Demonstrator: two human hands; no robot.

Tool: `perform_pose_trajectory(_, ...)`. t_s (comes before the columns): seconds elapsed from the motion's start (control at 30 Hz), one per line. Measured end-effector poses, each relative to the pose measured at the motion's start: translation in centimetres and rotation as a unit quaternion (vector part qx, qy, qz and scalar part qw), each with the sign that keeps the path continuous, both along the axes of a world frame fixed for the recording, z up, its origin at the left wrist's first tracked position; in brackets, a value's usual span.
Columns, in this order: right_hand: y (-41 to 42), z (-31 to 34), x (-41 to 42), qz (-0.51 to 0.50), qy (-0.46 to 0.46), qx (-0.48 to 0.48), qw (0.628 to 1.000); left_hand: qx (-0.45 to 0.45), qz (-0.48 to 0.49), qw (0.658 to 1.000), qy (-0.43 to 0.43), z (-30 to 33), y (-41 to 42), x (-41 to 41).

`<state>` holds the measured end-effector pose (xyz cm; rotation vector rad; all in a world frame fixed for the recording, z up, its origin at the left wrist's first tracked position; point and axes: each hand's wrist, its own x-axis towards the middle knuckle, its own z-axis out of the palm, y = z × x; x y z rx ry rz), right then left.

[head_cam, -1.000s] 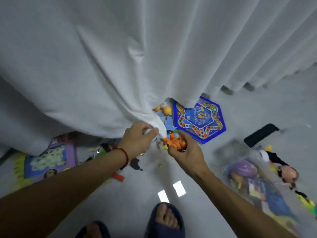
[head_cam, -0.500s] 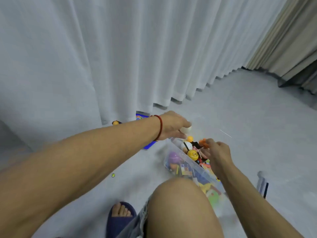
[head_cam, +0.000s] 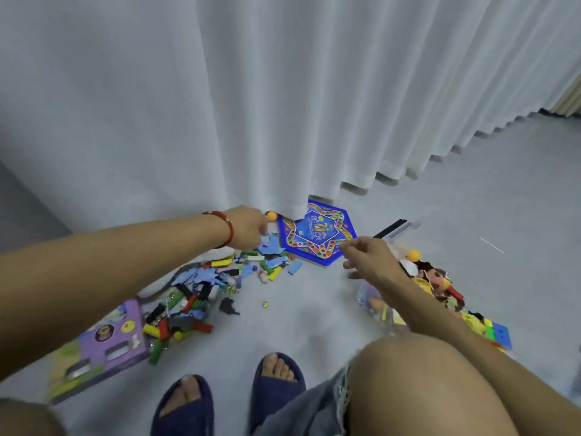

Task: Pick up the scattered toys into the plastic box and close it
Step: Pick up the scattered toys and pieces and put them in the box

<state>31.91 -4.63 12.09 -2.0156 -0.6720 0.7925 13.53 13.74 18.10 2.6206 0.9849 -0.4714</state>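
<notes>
While gathering continues: left hand (head_cam: 251, 226) reaching, grip unclear, toward scattered toys (head_cam: 220, 278); right hand (head_cam: 367, 258) loosely open, empty, over plastic box (head_cam: 374, 305); next, pinch small pieces.

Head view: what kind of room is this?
Probably a home room, play area by a window: floor-length white curtain, grey floor, scattered toys beside a clear plastic box.

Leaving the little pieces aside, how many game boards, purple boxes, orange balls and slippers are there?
Blue game board: 1
Purple box: 1
Orange balls: 2
Slippers: 2
Total: 6
</notes>
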Motion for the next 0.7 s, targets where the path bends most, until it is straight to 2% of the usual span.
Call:
perform_pose_trajectory(0.07, 3.6, -1.2, -1.1, 0.077, -0.026, -0.055, 0.995, 0.111, -0.047, 0.99, 0.074, -3.3, 3.2, -3.8)
perform_pose_trajectory(0.13, 7.6, -2.4, -2.1, 0.166, -0.07, -0.11, 0.978, 0.129, -0.057, 0.982, 0.122, -6.4, 6.0, -6.3)
perform_pose_trajectory(0.23, 13.7, -4.4, -3.0, 0.307, -0.161, -0.169, 0.923, 0.092, -0.053, 0.988, 0.116, -10.7, 9.2, -8.1)
perform_pose_trajectory(0.3, 17.8, -5.9, -3.4, 0.38, -0.213, -0.204, 0.877, 0.082, -0.092, 0.989, 0.087, -13.7, 11.0, -8.7)
perform_pose_trajectory(0.37, 21.5, -7.6, -3.7, 0.429, -0.259, -0.222, 0.836, 0.109, -0.137, 0.983, 0.06, -16.6, 12.5, -9.1)
perform_pose_trajectory(0.43, 24.9, -9.7, -3.4, 0.447, -0.286, -0.23, 0.816, 0.157, -0.174, 0.971, 0.051, -18.7, 13.8, -9.1)
perform_pose_trajectory(0.53, 29.2, -13.7, -1.7, 0.407, -0.288, -0.243, 0.832, 0.25, -0.158, 0.95, 0.103, -20.5, 15.8, -8.8)
perform_pose_trajectory(0.6, 31.1, -16.2, -0.4, 0.383, -0.299, -0.247, 0.838, 0.293, -0.065, 0.944, 0.14, -21.7, 16.9, -8.5)
perform_pose_trajectory(0.7, 33.0, -18.8, 1.4, 0.354, -0.334, -0.224, 0.844, 0.322, 0.08, 0.94, 0.086, -23.5, 17.0, -7.4)
